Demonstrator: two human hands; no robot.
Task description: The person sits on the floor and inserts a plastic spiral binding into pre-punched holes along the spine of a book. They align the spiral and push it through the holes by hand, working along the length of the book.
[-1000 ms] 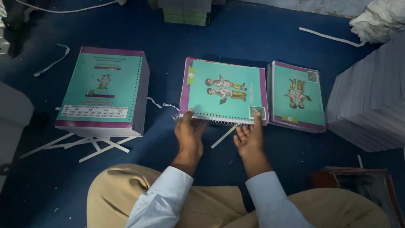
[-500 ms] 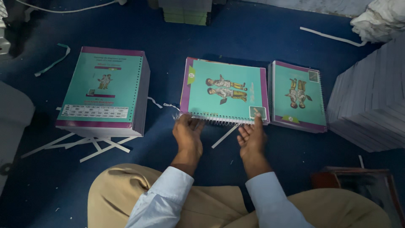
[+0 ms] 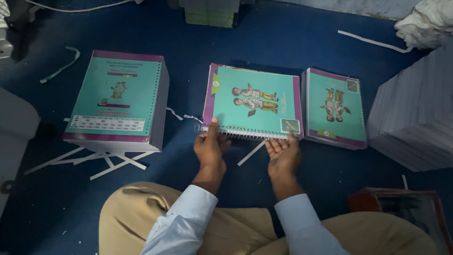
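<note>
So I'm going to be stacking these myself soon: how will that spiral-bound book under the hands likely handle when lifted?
The spiral-bound book looks thin with a soft teal cover, so it will probably flex if lifted by one edge. Both the left hand and the right hand grip its wire-coil edge, which likely gives a firmer hold. It seems light.

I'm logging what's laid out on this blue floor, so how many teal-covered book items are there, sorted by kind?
Spiral-bound teal books: 2, the middle book gripped at its coil edge by the left hand and right hand, and the book on the right.
Tall stacks with a teal cover on top: 1, the stack on the left.
Total: 3
</note>
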